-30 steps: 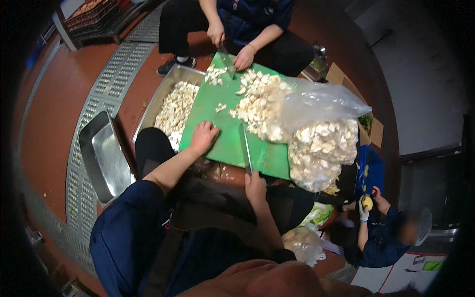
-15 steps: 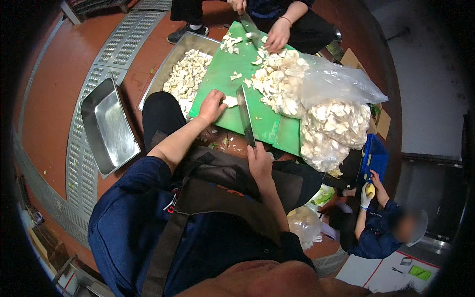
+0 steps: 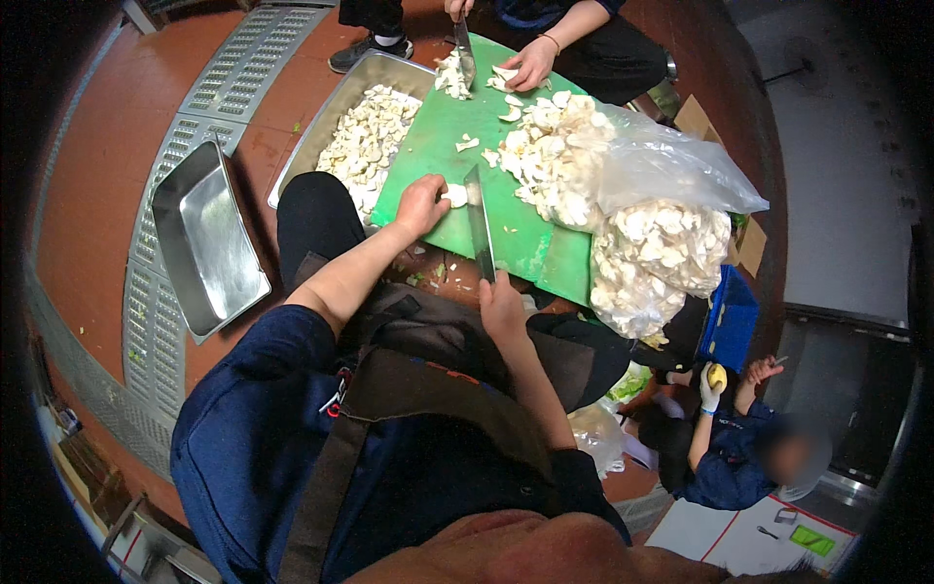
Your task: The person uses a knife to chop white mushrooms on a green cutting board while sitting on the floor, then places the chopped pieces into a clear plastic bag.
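My right hand [image 3: 503, 306] grips the handle of a broad kitchen knife [image 3: 481, 229], its blade upright over the green cutting board [image 3: 428, 156]. Just left of the blade, my left hand [image 3: 423, 206] has its fingers curled around a whitish piece, apparently mushroom [image 3: 454, 196], on the board. A heap of similar pale pieces [image 3: 550, 146] spills from a clear plastic bag [image 3: 671, 156] on the board's right side. A second full bag [image 3: 652, 253] sits beside it. Left of the board, cut pieces [image 3: 375, 127] lie in a metal tray [image 3: 306, 148].
Across the board, a co-worker's hand [image 3: 532, 65] and knife [image 3: 465, 56] work on pale pieces. An empty steel pan [image 3: 209, 238] stands on the floor at left. At lower right, another person's gloved hand [image 3: 713, 382] holds a yellowish vegetable near a blue crate [image 3: 732, 316].
The co-worker's knife has moved left to a small pile. The person at lower right has drawn their hands apart. My knife and hands are nearly where they were.
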A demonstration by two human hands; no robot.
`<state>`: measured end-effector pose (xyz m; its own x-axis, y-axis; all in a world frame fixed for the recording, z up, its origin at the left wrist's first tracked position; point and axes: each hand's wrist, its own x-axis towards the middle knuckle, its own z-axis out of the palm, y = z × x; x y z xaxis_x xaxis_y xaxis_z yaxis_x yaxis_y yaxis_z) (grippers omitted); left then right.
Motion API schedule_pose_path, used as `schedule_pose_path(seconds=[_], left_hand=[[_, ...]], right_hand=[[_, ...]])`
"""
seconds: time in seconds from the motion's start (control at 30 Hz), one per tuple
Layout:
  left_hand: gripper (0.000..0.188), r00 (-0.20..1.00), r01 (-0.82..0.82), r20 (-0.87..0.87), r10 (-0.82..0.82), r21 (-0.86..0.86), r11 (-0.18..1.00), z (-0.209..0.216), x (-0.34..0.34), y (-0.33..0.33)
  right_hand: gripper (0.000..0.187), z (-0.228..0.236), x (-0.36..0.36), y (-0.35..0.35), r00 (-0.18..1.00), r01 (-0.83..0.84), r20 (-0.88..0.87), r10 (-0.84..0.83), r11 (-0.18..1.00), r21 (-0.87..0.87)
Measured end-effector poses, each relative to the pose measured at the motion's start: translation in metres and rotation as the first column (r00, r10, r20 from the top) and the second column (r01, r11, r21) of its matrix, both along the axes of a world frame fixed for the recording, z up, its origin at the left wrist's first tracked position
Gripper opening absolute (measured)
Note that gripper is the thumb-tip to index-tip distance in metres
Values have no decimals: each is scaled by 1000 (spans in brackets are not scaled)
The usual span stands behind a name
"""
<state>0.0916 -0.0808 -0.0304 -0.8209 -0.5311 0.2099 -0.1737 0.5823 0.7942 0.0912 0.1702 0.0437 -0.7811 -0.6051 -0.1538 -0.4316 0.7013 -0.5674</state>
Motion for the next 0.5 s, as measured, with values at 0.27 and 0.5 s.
schedule_pose_path(seconds=[0.27, 0.5], left_hand=[[20, 997, -13, 80, 7, 73, 997, 3, 3, -1], [21, 999, 15, 47, -15, 17, 1000, -2, 2, 2]], right_hand=[[24, 16, -2, -14, 999, 23, -41, -22, 1000, 13], [26, 11, 10, -8, 999, 19, -50, -14, 996, 88]])
